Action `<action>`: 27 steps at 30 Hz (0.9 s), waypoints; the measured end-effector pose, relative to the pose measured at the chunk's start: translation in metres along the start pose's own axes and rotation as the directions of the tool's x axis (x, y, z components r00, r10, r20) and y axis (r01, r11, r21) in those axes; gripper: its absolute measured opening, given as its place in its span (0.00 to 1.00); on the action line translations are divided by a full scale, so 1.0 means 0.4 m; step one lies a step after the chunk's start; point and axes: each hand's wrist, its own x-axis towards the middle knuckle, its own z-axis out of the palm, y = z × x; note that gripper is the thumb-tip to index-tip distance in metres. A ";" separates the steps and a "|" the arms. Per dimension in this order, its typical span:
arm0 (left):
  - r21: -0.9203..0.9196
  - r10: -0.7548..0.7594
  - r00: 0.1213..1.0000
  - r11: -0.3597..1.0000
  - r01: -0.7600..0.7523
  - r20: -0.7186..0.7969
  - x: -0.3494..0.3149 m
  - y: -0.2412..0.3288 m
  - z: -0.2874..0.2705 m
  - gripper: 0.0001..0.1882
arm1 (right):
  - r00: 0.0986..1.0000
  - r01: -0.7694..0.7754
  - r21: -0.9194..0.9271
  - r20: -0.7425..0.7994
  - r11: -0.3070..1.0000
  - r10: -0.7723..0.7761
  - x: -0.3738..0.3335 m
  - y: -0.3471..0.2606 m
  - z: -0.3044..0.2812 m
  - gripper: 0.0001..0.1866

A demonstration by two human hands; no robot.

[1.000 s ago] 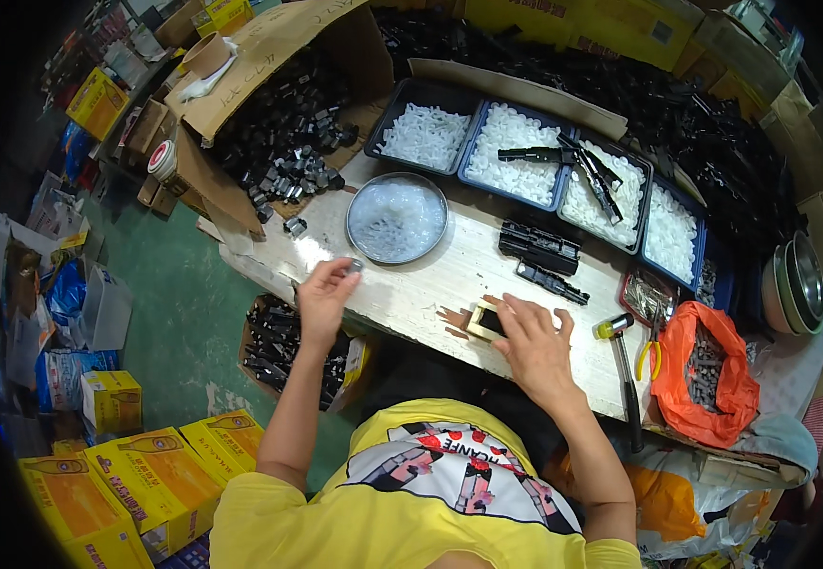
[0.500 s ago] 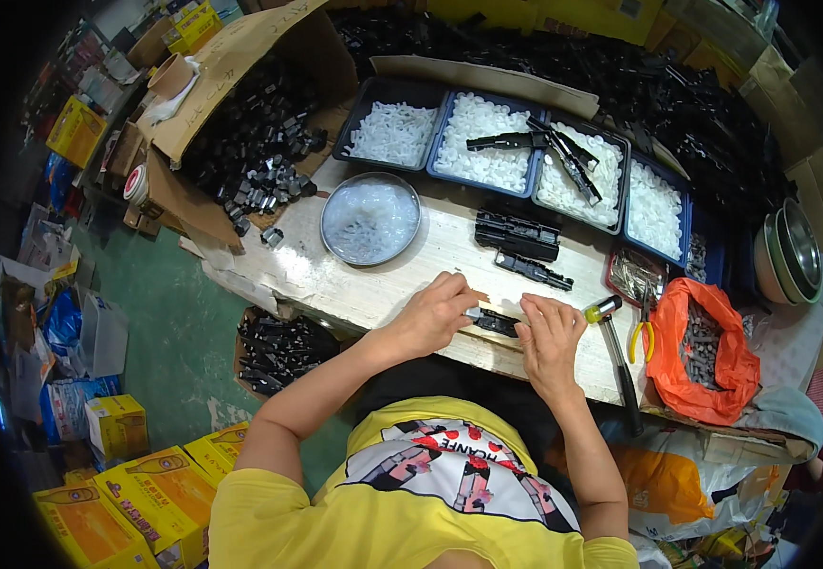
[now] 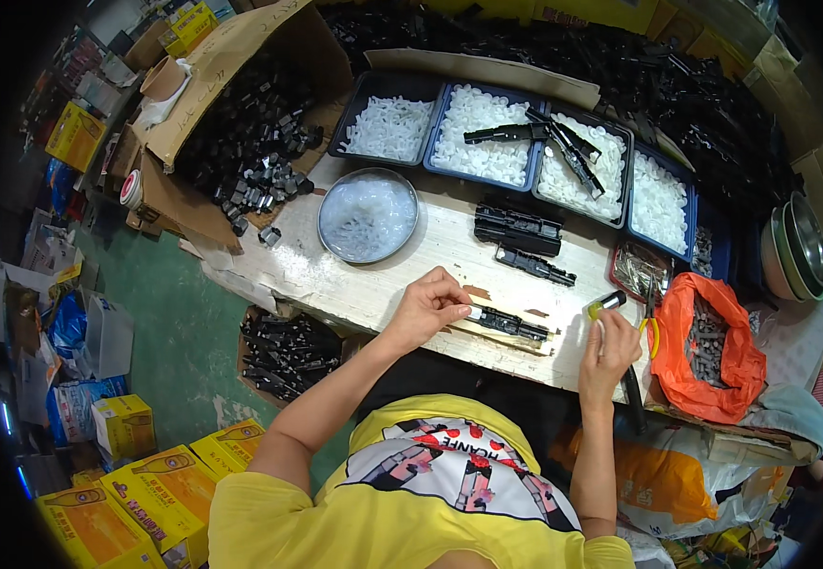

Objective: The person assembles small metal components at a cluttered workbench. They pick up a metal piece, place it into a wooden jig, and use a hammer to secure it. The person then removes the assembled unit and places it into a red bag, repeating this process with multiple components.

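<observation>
My left hand (image 3: 427, 305) pinches the left end of a long black plastic part (image 3: 511, 324) that lies on a wooden strip near the bench's front edge. My right hand (image 3: 610, 347) is to the right of that part, fingers stretched toward a small tool with a yellow-green tip (image 3: 606, 304); I cannot tell whether it touches the tool. Two more black parts (image 3: 517, 228) lie farther back on the wooden bench (image 3: 373, 284).
A round metal dish of white bits (image 3: 368, 215) stands at the left. Blue trays of white pieces (image 3: 487, 142) line the back. A cardboard box of black parts (image 3: 250, 142) is at far left, an orange bag (image 3: 715, 351) at right, metal bowls (image 3: 800, 247) beyond.
My left hand came in from the bench's left side to the black part and now pinches its end. My right hand left the part and moved right toward the small tool.
</observation>
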 end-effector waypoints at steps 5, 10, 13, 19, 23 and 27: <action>-0.052 -0.089 0.996 0.995 0.088 -0.018 0.000 0.029 0.007 0.04 | 0.990 -0.133 -0.115 0.030 0.984 0.137 -0.025 0.042 -0.007 0.14; 0.251 -0.086 0.991 0.966 0.059 0.100 0.040 0.071 -0.013 0.07 | 0.993 -0.113 -0.160 0.018 0.981 0.117 -0.035 0.092 0.003 0.14; 0.466 0.017 0.995 0.882 -0.063 0.101 0.112 0.122 -0.021 0.10 | 0.998 -0.049 -0.102 -0.035 0.994 0.045 -0.041 0.113 0.003 0.14; 0.860 0.386 0.915 0.500 -0.103 -0.115 0.352 0.168 -0.012 0.11 | 0.994 -0.104 -0.099 0.009 0.990 0.105 -0.048 0.115 -0.030 0.11; 0.947 0.231 0.971 0.320 -0.013 -0.065 0.438 0.187 -0.002 0.10 | 0.995 -0.093 -0.077 0.014 0.993 0.094 -0.011 0.132 -0.047 0.09; 0.938 0.212 0.977 0.343 -0.056 -0.019 0.480 0.179 -0.030 0.08 | 0.998 -0.059 -0.089 -0.004 0.994 0.059 0.082 0.147 -0.047 0.06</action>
